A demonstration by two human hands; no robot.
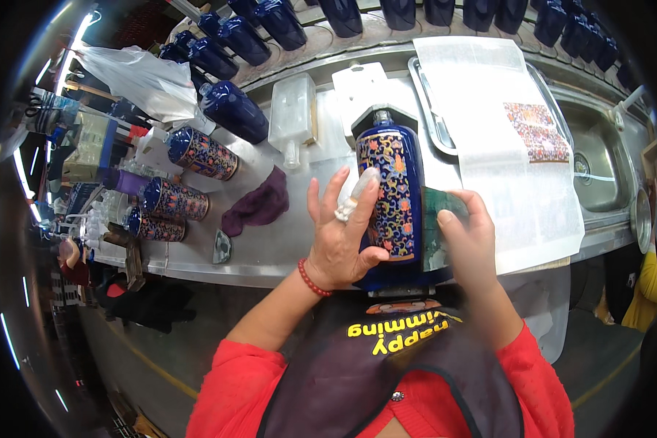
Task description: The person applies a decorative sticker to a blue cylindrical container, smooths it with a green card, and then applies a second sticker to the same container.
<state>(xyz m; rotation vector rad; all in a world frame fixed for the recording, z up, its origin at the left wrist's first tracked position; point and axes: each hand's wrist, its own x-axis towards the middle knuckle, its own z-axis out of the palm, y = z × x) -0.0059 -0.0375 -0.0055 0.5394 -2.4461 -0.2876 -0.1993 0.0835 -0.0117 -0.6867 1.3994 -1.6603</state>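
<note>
A dark blue bottle (pixel 390 190) with a colourful floral panel lies in front of me, its neck pointing away. My left hand (pixel 343 230) rests on the panel's left side with fingers spread; white wrapping covers part of one finger. In my right hand (pixel 471 233) is a dark green flat scraper (pixel 434 226), gripped between thumb and fingers along the bottle's right side. I cannot tell whether its edge touches the bottle. Sheets of white paper (pixel 482 124) lie to the right, with patterned decals (pixel 536 133) on them.
Left of me, a purple cloth (pixel 259 204) lies near several decorated bottles (pixel 203 153) and a plain blue bottle (pixel 233 111). A clear bottle-shaped block (pixel 292 113) stands behind. Plain blue bottles (pixel 281 23) line the conveyor at the back. A metal sink (pixel 606 171) is at right.
</note>
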